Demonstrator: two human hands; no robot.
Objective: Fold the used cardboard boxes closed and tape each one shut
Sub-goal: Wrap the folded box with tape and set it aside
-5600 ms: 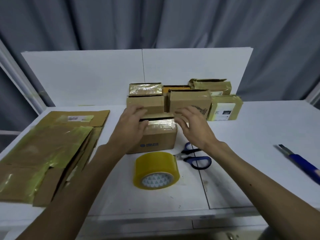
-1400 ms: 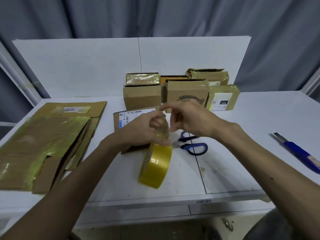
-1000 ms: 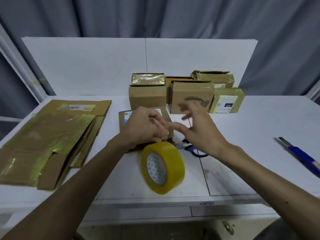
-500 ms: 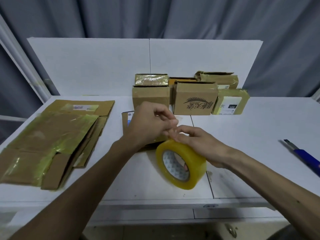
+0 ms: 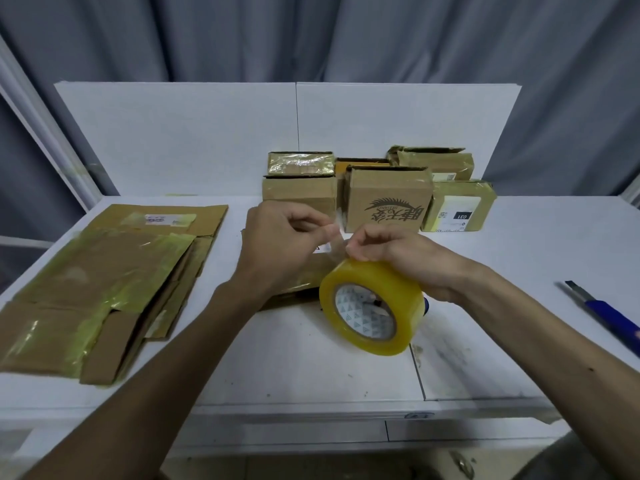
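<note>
Table (image 5: 277, 358): right hand (image 5: 401, 259) grips tape roll (image 5: 375, 277), left hand (image 5: 277, 251) pinches tape end (image 5: 336, 244).

Both hands have left the small box (image 5: 302, 278). The tape roll (image 5: 372, 306), which lay flat on the tabletop (image 5: 277, 358), is now up on edge in the right hand (image 5: 398, 261), whose fingers curl over its top. The left hand (image 5: 280, 247) has pinched its free end and drawn out a short clear strip.

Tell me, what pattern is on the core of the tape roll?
Small grey triangles on white; the head view shows the core best.
</note>
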